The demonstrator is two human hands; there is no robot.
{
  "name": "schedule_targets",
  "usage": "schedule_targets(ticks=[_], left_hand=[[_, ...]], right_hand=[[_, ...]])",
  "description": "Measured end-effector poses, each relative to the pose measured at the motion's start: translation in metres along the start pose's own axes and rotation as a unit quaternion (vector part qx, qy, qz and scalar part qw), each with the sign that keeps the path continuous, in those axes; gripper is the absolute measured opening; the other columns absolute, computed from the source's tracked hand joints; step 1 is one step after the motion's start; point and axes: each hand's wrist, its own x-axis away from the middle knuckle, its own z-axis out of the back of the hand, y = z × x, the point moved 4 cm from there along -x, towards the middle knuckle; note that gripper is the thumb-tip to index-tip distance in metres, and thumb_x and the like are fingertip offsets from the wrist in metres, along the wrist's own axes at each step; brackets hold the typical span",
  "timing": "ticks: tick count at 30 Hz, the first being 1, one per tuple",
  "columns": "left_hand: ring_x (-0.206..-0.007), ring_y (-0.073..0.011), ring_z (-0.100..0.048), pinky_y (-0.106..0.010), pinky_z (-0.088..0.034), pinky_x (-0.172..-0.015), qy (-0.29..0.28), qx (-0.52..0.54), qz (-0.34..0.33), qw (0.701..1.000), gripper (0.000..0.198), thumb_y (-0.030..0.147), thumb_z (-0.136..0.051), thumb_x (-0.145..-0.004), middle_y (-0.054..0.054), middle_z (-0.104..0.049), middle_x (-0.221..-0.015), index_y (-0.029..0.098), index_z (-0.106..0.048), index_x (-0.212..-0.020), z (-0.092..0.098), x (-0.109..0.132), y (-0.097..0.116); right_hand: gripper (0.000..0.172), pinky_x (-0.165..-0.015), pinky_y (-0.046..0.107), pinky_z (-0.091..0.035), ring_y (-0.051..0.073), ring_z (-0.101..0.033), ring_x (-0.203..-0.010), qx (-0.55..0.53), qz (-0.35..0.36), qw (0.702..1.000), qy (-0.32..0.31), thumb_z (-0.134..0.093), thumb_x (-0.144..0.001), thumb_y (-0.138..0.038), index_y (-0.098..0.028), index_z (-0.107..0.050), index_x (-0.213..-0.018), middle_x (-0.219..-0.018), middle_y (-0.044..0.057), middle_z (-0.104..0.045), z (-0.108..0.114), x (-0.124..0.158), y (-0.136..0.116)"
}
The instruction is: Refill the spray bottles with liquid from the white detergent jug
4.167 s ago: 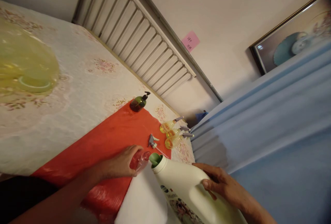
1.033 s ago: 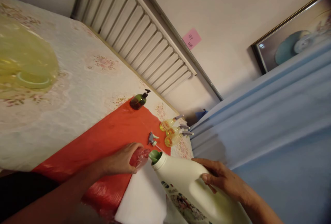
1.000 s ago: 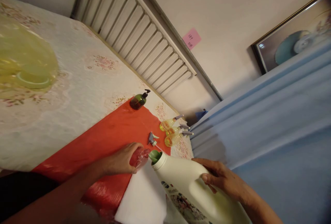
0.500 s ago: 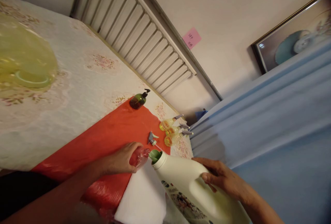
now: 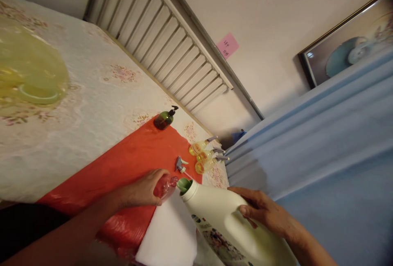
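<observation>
My left hand point(image 5: 147, 189) is wrapped round a small clear bottle point(image 5: 165, 187), which looks reddish over the red sheet point(image 5: 123, 159). Its neck meets the green spout of a large cream jug point(image 5: 221, 217), tilted toward the bottle. My right hand point(image 5: 260, 210) grips the jug by its handle. Whether liquid is flowing cannot be made out. Just beyond the bottle lies a grey spray head point(image 5: 181, 165) with its tube. Below the spout is a folded white cloth point(image 5: 172, 233).
A dark green pump bottle point(image 5: 163, 119) stands at the sheet's far corner. Several yellow spray bottles point(image 5: 204, 164) stand by the blue curtain point(image 5: 322, 143). At the left is a large yellow translucent container point(image 5: 30, 61) on the floral tablecloth point(image 5: 89, 86). A radiator point(image 5: 172, 32) runs along the wall.
</observation>
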Motion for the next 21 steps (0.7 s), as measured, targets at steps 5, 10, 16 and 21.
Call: schedule_targets(ticks=[5, 10, 16, 21], left_hand=[[-0.105, -0.0302, -0.061, -0.039, -0.048, -0.089, 0.004, 0.002, 0.0, 1.0, 0.046, 0.051, -0.069, -0.07, -0.005, -0.066, -0.113, 0.03, -0.058, -0.109, -0.0002, -0.0003, -0.0017], [-0.102, -0.0286, -0.061, -0.038, -0.048, -0.089, -0.003, 0.009, 0.002, 1.0, 0.045, 0.05, -0.068, -0.07, -0.005, -0.066, -0.109, 0.027, -0.058, -0.108, -0.0006, 0.0003, 0.0005], [-0.105, -0.0265, -0.059, -0.037, -0.047, -0.092, -0.001, -0.01, 0.004, 1.0, 0.046, 0.049, -0.066, -0.072, -0.005, -0.064, -0.112, 0.026, -0.056, -0.111, -0.0013, 0.0002, 0.0], [-0.112, -0.0287, -0.057, -0.039, -0.045, -0.096, -0.01, -0.001, 0.004, 1.0, 0.051, 0.045, -0.069, -0.07, -0.006, -0.063, -0.12, 0.026, -0.055, -0.116, -0.0008, 0.0011, -0.003]], right_hand=[[0.067, -0.049, 0.023, -0.038, 0.011, -0.045, -0.057, 0.0, 0.0, 1.0, -0.001, -0.059, -0.082, -0.062, -0.016, -0.059, -0.131, -0.079, 0.004, -0.061, -0.0002, 0.0004, -0.0004], [0.068, -0.049, 0.023, -0.038, 0.011, -0.045, -0.056, 0.001, -0.005, 1.0, 0.0, -0.06, -0.081, -0.062, -0.017, -0.059, -0.131, -0.08, 0.004, -0.061, -0.0002, 0.0008, -0.0009], [0.065, -0.049, 0.022, -0.039, 0.011, -0.046, -0.058, -0.002, 0.002, 1.0, -0.001, -0.06, -0.083, -0.059, -0.017, -0.058, -0.133, -0.083, 0.005, -0.062, 0.0012, 0.0002, 0.0017], [0.063, -0.049, 0.022, -0.038, 0.01, -0.046, -0.058, -0.003, 0.011, 1.0, -0.004, -0.059, -0.084, -0.057, -0.018, -0.057, -0.134, -0.086, 0.006, -0.064, 0.0015, 0.0012, 0.0008]])
